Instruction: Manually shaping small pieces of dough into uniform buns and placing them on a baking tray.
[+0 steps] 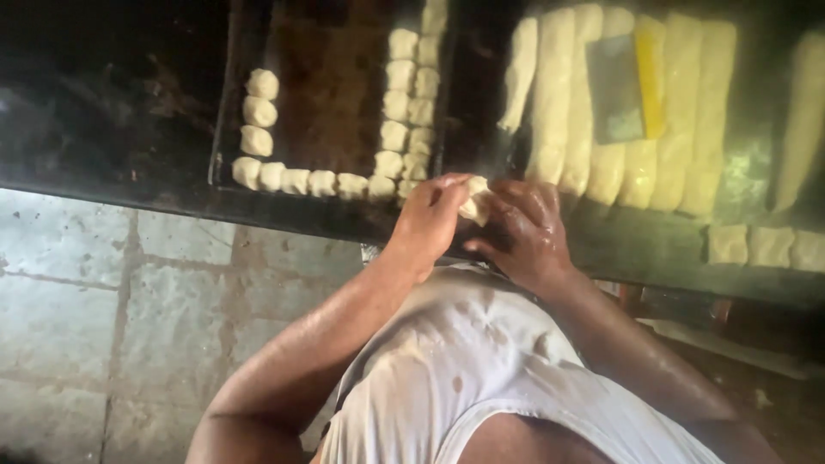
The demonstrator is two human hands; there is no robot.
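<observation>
Left hand (432,215): my fingers are curled around one side of the dough piece (475,203).
Right hand (526,230): I cup its other side.
Dough piece: pinched between both my hands, at the table edge (284,213).
Tray (331,94): dough balls (258,112) line it.
Dough logs (632,103): right, side by side.

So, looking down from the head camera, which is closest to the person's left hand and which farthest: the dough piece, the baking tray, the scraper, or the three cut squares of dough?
1. Dough piece: held at the left hand, between both hands.
2. Baking tray: just above, up and to the left.
3. Scraper: up to the right, lying on the long dough strips.
4. Cut dough squares: far right, at the table edge.
</observation>
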